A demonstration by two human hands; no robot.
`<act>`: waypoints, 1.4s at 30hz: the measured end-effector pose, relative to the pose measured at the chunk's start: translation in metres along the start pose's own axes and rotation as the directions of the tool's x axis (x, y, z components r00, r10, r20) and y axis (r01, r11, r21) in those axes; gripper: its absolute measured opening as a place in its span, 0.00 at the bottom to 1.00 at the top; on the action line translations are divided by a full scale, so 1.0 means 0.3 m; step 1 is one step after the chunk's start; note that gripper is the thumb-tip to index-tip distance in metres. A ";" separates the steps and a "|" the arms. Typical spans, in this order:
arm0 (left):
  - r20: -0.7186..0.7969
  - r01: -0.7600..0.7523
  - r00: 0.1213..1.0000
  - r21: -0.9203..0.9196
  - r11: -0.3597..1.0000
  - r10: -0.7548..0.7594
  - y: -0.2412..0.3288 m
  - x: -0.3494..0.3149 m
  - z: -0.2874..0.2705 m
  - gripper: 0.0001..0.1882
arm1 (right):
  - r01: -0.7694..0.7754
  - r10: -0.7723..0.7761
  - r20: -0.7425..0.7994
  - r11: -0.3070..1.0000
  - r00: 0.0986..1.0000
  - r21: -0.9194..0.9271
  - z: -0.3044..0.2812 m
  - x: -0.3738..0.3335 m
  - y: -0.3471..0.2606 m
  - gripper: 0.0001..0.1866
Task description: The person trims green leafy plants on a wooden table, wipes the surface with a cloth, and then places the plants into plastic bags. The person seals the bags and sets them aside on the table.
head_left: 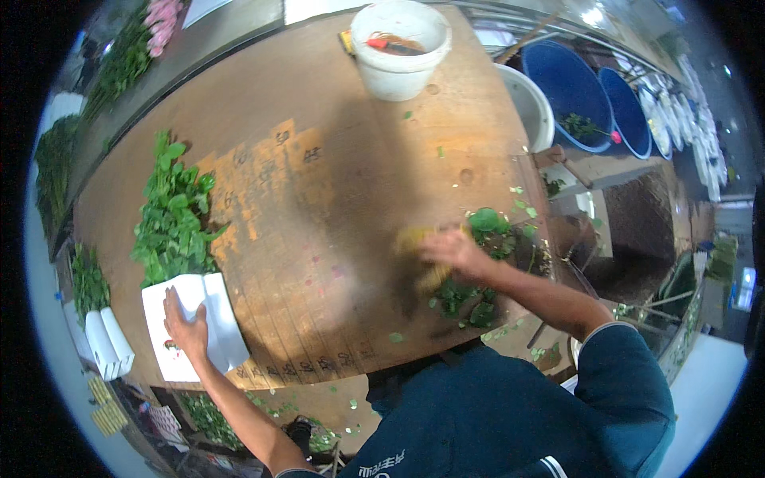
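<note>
A bunch of leafy green stems (177,215) lies on the left of the wooden table, its lower part wrapped in white paper (227,327). My left hand (185,323) rests on that wrap with its fingers spread. Right of the table's middle, my right hand (456,251) is closed on a yellow thing (434,277), too smeared by motion to name. Loose green leaves (480,307) and scraps lie just beside the right hand, toward the table's right edge.
A white bucket (402,76) holding a red-handled tool stands at the table's far edge. Blue tubs (566,95) and a white tub (530,107) stand beyond the right edge. Another wrapped bunch (107,338) lies at far left. Pink flowers (163,24) show at the upper left.
</note>
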State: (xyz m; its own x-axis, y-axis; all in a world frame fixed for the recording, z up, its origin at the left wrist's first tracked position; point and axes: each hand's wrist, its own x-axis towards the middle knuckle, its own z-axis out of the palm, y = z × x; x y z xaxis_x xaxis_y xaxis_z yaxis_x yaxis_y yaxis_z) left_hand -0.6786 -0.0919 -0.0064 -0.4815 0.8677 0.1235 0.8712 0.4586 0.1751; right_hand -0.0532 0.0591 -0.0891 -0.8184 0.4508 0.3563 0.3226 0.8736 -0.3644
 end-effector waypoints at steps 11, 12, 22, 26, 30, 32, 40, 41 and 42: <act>-0.025 -0.029 0.999 -0.164 0.986 0.025 -0.042 0.025 0.011 0.43 | -0.632 0.681 -0.107 0.719 0.725 0.289 -0.147 0.312 0.619 0.31; -0.008 -0.009 1.000 -0.151 0.989 0.008 -0.043 0.027 0.011 0.42 | -0.562 0.565 -0.151 0.825 0.811 0.066 -0.099 0.311 0.596 0.32; 0.010 0.026 1.000 -0.171 0.985 -0.025 -0.042 0.038 0.021 0.42 | -0.395 0.447 -0.127 0.868 0.885 0.302 -0.172 -0.201 -0.179 0.31; 0.026 0.035 0.999 -0.116 0.993 -0.032 -0.024 0.043 0.004 0.42 | -0.686 0.620 -0.460 0.727 0.635 0.034 -0.389 -0.145 0.243 0.23; 0.024 0.023 0.999 -0.122 0.992 -0.021 -0.014 0.045 -0.005 0.42 | -0.866 0.847 -0.204 0.500 0.492 -0.012 -0.297 -0.200 0.294 0.29; 0.028 0.023 0.999 -0.114 0.993 -0.020 -0.013 0.042 -0.002 0.42 | -0.843 0.847 -0.152 0.527 0.510 0.105 -0.197 -0.265 0.082 0.33; 0.019 0.002 1.000 -0.073 0.997 -0.001 0.000 0.039 -0.006 0.42 | -0.789 0.696 -0.494 0.614 0.521 0.033 -0.361 -0.304 -0.079 0.28; 0.022 -0.002 1.000 -0.078 0.997 0.004 0.001 0.039 -0.008 0.42 | -0.854 0.757 -0.482 0.519 0.441 0.033 -0.366 -0.288 -0.006 0.27; 0.023 -0.001 1.000 -0.083 0.997 0.003 0.003 0.040 -0.008 0.42 | -0.897 0.784 -0.498 0.441 0.371 0.026 -0.359 -0.283 0.046 0.26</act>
State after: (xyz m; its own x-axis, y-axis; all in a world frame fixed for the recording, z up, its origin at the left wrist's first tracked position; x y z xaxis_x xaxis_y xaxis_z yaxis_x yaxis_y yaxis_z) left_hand -0.6840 -0.0815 -0.0025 -0.4769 0.8731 0.1014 0.8607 0.4404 0.2555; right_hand 0.0720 0.0526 -0.0316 0.1862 0.9432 0.2752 0.8641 -0.0239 -0.5027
